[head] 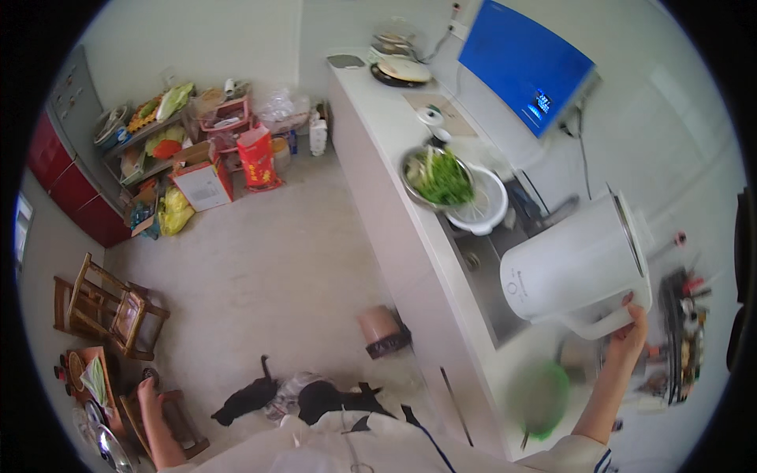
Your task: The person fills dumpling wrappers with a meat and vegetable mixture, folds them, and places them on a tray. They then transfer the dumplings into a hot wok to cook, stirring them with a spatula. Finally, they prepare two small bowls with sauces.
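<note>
My right hand [630, 331] grips the handle of a large white electric kettle [571, 260], which is raised over the steel sink [494, 284] and the worktop's wall side. The kettle is tilted, and its open rim faces up and right. My left hand [148, 387] hangs low at the left, beside a small dark round object [151, 375]; whether the fingers hold it cannot be told. Beyond the sink's far end, a steel bowl [408, 192] of leafy greens [443, 180] stands partly over a white plastic basin [494, 219].
A green-rimmed strainer [556, 408] lies on the near worktop [473, 355]. Wooden chairs [127, 319] stand at the left. A black cat [248, 396] and other dark shapes are on the floor near me, with a pinkish bin [377, 325] beside the cabinet. Boxes and bags line the far wall.
</note>
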Tool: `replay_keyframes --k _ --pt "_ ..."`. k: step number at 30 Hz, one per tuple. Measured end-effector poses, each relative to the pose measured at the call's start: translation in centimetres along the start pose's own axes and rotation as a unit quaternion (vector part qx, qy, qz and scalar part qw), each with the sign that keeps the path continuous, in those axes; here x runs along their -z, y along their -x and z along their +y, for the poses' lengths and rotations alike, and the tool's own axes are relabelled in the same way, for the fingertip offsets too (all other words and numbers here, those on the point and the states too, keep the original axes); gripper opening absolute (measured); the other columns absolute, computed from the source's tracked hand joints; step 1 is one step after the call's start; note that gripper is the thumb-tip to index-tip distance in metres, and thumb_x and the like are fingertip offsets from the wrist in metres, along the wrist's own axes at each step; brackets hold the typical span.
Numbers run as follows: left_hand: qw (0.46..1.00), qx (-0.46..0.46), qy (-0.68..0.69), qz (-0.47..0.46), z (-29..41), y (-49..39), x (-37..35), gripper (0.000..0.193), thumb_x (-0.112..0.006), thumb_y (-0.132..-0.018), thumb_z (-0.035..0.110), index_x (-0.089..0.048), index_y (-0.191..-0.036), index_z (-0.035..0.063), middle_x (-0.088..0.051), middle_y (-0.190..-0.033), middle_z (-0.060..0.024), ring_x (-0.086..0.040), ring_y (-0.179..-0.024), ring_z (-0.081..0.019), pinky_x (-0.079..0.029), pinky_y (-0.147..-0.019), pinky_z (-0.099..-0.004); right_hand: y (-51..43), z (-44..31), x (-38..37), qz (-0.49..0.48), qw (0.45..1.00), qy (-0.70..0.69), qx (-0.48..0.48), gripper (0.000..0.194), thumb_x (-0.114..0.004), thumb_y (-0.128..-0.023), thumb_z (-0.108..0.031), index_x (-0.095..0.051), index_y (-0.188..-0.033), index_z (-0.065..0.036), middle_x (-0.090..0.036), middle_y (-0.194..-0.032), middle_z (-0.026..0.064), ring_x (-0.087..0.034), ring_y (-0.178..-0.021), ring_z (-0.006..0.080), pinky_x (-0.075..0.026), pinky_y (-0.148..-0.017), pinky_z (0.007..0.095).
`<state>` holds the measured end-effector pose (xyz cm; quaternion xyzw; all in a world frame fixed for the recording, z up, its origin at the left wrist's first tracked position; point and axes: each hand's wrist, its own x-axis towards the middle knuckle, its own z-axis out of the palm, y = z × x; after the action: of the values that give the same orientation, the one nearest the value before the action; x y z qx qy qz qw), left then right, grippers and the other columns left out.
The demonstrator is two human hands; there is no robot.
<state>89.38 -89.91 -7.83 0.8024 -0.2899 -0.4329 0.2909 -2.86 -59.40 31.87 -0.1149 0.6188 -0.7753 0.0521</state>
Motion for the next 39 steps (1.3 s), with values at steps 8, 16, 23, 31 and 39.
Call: replay_keyframes --k 8,16,23,31,39 --pt "0.985 0.012 -0.074 -0.154 1.2 0.6 -29.3 0.023 -0.057 -0.084 0.024 -0.056 -0.104 0.0107 -0.055 -0.088 -0.0043 -0.055 -0.068 -0.0175 -0.047 -0.054 -0.0305 -7.4 9.5 -24.6 -0.049 0.998 -0.040 -0.014 0.043 -0.057 -0.071 -0.017 -0.055 -0.111 -0.002 -0.059 -0.100 0.0063 -0.057 -0.097 0.0212 -0.045 -0.090 0.0352" --pt "0.943 -0.055 -0.152 -0.291 19.7 -8.1 -49.0 0.023 -0.057 -0.084 0.024 -0.055 -0.104 0.0107 -0.055 -0.088 -0.0042 -0.054 -0.067 -0.0173 -0.046 -0.053 -0.0302 -24.2 20.6 -41.9 -0.032 0.996 -0.077 -0.024 0.032 -0.063 -0.067 -0.009 -0.058 -0.097 0.001 -0.060 -0.096 0.0091 -0.058 -0.088 0.0201 -0.046 -0.078 0.0297" --pt "0.968 -0.025 -0.152 -0.199 34.8 -15.6 -57.5 0.024 -0.056 -0.085 0.024 -0.055 -0.104 0.0108 -0.055 -0.087 -0.0040 -0.054 -0.066 -0.0171 -0.046 -0.052 -0.0300 -39.7 33.9 -56.6 0.005 0.997 -0.079 0.026 0.031 -0.061 -0.066 0.006 -0.059 -0.096 0.001 -0.062 -0.094 0.0089 -0.060 -0.086 0.0195 -0.046 -0.078 0.0300" --pt "0.977 0.037 -0.157 -0.139 43.0 -17.1 -60.3 0.024 -0.056 -0.085 0.025 -0.055 -0.104 0.0108 -0.055 -0.086 -0.0038 -0.054 -0.065 -0.0168 -0.046 -0.052 -0.0298 -53.3 46.2 -63.8 0.048 0.991 -0.115 -0.040 0.035 -0.062 -0.065 0.008 -0.059 -0.099 0.001 -0.061 -0.094 0.0080 -0.060 -0.085 0.0193 -0.047 -0.077 0.0318" --pt "0.972 0.041 -0.173 -0.156 46.7 -19.3 -62.9 0.024 -0.056 -0.085 0.025 -0.055 -0.104 0.0108 -0.055 -0.085 -0.0037 -0.054 -0.064 -0.0166 -0.046 -0.051 -0.0296 -54.6 49.6 -64.5 0.028 0.999 0.024 -0.009 0.030 -0.066 -0.063 0.003 -0.062 -0.092 0.000 -0.063 -0.084 0.0049 -0.059 -0.075 0.0150 -0.046 -0.070 0.0284"
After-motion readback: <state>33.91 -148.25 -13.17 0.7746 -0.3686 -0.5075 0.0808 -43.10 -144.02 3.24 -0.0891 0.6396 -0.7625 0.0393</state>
